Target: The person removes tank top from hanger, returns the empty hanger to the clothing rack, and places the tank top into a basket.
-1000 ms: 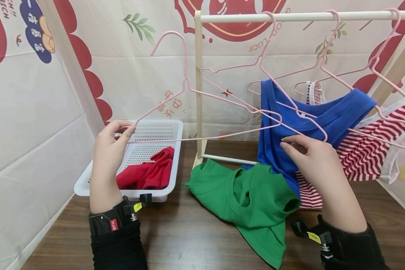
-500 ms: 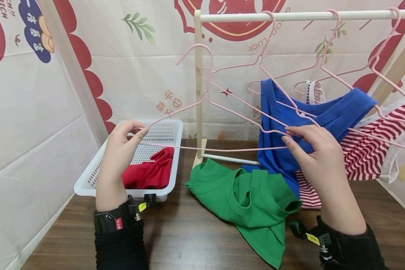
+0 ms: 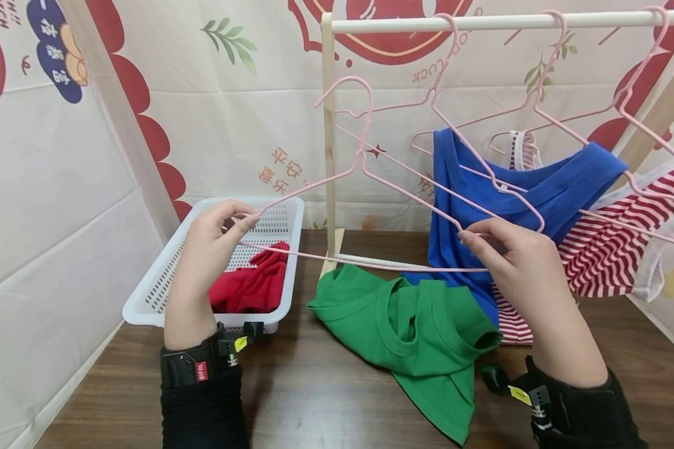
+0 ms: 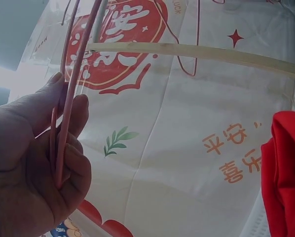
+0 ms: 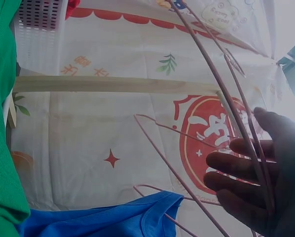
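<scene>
A pink clothes hanger point(image 3: 365, 140) is held up in front of the rack, with its hook pointing up. My left hand point(image 3: 208, 255) grips its left corner; in the left wrist view the fingers curl around the pink wire. At the other end, the thumb and index finger of my right hand point(image 3: 519, 265) pinch the hanger's right shoulder. The right wrist view shows the wire crossing between that thumb and the extended fingers. Just below the held hanger, a green garment point(image 3: 393, 318) lies crumpled on the table.
A white rail point(image 3: 500, 24) carries several pink hangers, one with a blue tank top point(image 3: 573, 181) and another with a red-and-white striped garment point(image 3: 606, 268). A white perforated basket point(image 3: 137, 310) holding a red garment point(image 3: 253, 287) stands on the left.
The hanger has shifted right and lower, its right end going down. My left hand has moved right with it, while the right hand has come to pinch its right shoulder.
</scene>
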Demonstrator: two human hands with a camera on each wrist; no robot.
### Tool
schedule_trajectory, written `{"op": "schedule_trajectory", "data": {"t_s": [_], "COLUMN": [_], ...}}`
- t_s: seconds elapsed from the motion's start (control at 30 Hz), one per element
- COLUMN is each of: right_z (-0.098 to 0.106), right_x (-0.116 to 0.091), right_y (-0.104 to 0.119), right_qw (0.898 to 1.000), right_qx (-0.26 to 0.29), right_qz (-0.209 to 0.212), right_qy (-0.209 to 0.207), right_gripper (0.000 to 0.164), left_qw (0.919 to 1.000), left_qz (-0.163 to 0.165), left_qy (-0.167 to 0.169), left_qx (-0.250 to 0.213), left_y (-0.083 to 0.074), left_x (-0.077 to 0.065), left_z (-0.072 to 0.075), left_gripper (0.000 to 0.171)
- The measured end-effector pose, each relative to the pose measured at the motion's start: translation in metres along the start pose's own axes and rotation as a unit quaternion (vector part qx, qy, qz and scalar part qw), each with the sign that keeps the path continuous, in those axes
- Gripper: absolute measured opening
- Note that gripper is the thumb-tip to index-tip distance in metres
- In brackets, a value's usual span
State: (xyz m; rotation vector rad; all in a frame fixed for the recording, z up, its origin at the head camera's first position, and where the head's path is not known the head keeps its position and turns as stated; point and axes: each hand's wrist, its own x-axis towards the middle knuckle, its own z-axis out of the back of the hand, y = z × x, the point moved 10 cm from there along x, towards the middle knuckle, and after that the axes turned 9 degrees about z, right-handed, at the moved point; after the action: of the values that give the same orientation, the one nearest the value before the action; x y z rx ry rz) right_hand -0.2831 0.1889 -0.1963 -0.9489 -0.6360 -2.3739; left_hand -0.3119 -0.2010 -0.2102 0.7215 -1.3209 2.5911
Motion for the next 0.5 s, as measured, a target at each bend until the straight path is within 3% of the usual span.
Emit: {"op": "schedule_trajectory", "data": {"t_s": [0.17, 0.33, 0.5], "right_z": [0.004, 0.009, 0.006], "right_x": [0.001, -0.001, -0.002], "right_y": [0.002, -0.002, -0.008], "right_qw": [1.000, 1.000, 0.999], "right_qx": [-0.016, -0.021, 0.003], "right_qz": [0.005, -0.016, -0.033], "right_qy": [-0.009, -0.008, 0.016], "right_gripper": [0.016, 0.022, 0.027], "left_qw": [0.9997, 0.9986, 0.9975], "left_qz": [-0.009, -0.021, -0.024], "left_qy": [-0.011, -0.024, -0.043], "left_qx": [0.020, 0.041, 0.052], "left_y": [-0.008, -0.019, -0.024], "left_x": [-0.002, -0.005, -0.006], "left_z": [0.001, -0.001, -0.002], "left_gripper": [0.018, 0.018, 0.017]}}
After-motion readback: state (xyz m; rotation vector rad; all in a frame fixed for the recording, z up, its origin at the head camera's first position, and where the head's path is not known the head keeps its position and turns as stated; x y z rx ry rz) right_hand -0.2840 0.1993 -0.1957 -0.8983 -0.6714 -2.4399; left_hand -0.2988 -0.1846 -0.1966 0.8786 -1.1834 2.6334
